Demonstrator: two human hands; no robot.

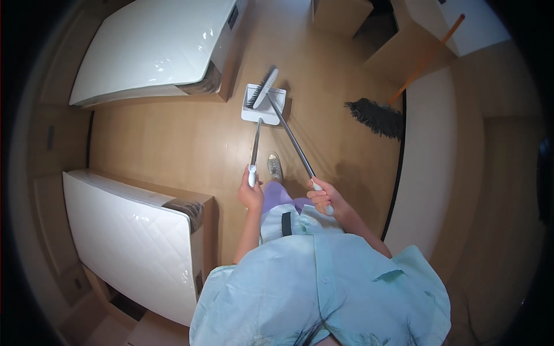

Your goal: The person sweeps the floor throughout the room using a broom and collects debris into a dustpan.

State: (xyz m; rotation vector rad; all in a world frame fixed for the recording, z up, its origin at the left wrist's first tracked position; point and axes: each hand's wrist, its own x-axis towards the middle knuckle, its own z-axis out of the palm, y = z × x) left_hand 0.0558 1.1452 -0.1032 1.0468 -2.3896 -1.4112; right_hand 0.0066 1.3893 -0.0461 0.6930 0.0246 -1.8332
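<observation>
My left hand [251, 189] is closed round the white grip of a long-handled dustpan [250, 115]. Its white pan is out in front of me, at the far end of a metal pole. In my right hand [326, 199] is the white handle end of a broom [295, 142], whose metal pole slants forward and left. The broom's white head with dark bristles is over the pan, tilted across it. Whether the bristles touch the pan, I cannot tell.
Two plastic-wrapped white mattresses lie on wooden bed bases to my left, a far one [150, 43] and a near one [133, 242]. A grey mop [375, 117] with an orange handle leans at the right wall. Wooden furniture [341, 16] stands ahead. My shoe [274, 166] is on the wooden floor [167, 141].
</observation>
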